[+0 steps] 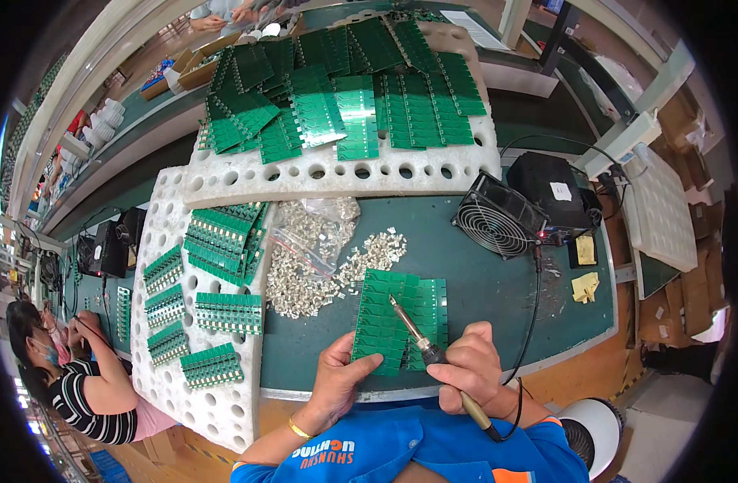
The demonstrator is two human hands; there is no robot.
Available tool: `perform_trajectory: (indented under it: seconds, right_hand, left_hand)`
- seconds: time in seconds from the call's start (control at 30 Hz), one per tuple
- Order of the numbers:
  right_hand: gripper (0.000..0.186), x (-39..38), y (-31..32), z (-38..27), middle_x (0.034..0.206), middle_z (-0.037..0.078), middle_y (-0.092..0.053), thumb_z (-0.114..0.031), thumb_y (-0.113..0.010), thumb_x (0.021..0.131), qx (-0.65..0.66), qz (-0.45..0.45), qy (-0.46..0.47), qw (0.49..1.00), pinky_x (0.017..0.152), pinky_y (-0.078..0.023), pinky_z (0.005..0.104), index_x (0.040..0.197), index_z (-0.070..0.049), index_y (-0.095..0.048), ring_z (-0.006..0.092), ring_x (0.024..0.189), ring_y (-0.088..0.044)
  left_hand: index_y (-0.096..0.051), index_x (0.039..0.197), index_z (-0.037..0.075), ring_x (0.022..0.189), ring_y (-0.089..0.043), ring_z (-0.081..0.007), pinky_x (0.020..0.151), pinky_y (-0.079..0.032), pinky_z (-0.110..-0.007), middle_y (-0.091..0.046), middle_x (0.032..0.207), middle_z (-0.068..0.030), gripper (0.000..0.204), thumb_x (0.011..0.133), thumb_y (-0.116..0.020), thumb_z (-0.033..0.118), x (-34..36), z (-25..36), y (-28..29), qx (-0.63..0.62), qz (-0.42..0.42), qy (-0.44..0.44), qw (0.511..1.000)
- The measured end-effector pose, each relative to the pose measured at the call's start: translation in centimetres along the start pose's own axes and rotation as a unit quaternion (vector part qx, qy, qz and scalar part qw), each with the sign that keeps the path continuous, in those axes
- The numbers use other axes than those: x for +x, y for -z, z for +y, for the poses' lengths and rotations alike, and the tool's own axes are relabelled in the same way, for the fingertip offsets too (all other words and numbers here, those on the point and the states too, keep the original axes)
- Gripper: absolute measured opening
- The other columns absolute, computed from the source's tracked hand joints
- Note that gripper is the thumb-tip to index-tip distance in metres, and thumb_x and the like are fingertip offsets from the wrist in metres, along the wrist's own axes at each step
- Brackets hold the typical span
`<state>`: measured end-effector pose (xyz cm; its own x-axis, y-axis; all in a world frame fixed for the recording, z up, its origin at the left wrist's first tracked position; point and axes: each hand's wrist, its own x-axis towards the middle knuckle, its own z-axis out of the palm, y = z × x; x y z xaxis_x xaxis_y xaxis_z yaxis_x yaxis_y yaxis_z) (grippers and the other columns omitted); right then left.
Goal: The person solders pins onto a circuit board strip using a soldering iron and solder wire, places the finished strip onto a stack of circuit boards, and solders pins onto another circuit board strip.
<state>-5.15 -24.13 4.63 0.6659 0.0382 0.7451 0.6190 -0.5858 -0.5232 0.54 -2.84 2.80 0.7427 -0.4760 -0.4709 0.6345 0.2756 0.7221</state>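
My left hand [339, 380] rests on the green work mat and pins the lower left corner of a stack of green circuit boards [399, 318] with the thumb. My right hand [468, 369] grips a soldering iron [433, 354] like a pen. Its tip points up and to the left and touches the middle of the top board. The iron's cable runs from below my wrist up toward the right. A heap of small metal parts [329, 270] lies just left of and above the boards, partly spilling from a clear plastic bag [321, 225].
A white foam tray [216, 402] at the left holds rows of green boards. A second foam tray [337, 173] behind is piled with several more. A small black fan [498, 225] and a black box [554, 193] stand at the right. A person in a striped top sits at far left.
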Motion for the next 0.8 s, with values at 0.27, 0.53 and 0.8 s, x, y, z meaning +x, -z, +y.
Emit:
perform_trajectory:
  seconds: [0.27, 0.53, 0.8]
  right_hand:
    - [0.019, -0.5, 0.7, 0.2, 0.068, 0.001, -0.055, -0.024, -0.064, 0.092, -0.006, 0.055, 0.011, 0.998, 0.064, -0.038, 0.0371, 0.1, -0.008, -0.069, 0.0189, 0.058, -0.053]
    - [0.02, -1.4, 1.9, 0.5, 0.069, 0.001, -0.057, -0.027, -0.061, 0.096, -0.005, 0.091, 0.004, 0.996, 0.063, -0.038, 0.0377, 0.099, -0.008, -0.068, 0.019, 0.057, -0.053]
    - [0.016, -1.9, 2.8, 1.3, 0.069, 0.001, -0.058, -0.022, -0.062, 0.094, -0.024, 0.124, 0.0, 0.992, 0.062, -0.038, 0.0368, 0.1, -0.008, -0.068, 0.0187, 0.057, -0.053]
  left_hand:
    - [-0.064, 0.119, 0.003, 0.09, -0.069, -0.0106, 0.074, -0.055, -0.024, -0.072, 0.109, -0.0057, 0.026, 0.093, -0.067, 0.003, 0.9, 3.8, -0.2, -0.013, 0.09, -0.065, 0.994]
    - [-0.061, 0.103, 0.01, 0.057, -0.045, -0.0051, 0.048, -0.032, -0.02, -0.061, 0.081, 0.0032, 0.011, 0.097, -0.06, 0.019, 5.8, 13.2, -0.6, -0.02, 0.129, -0.211, 0.969]
    - [-0.056, 0.087, 0.014, 0.051, -0.039, -0.0075, 0.043, -0.026, -0.023, -0.054, 0.072, 0.0021, 0.013, 0.095, -0.063, 0.022, 17.7, 22.8, -4.7, -0.004, 0.152, -0.2, 0.968]
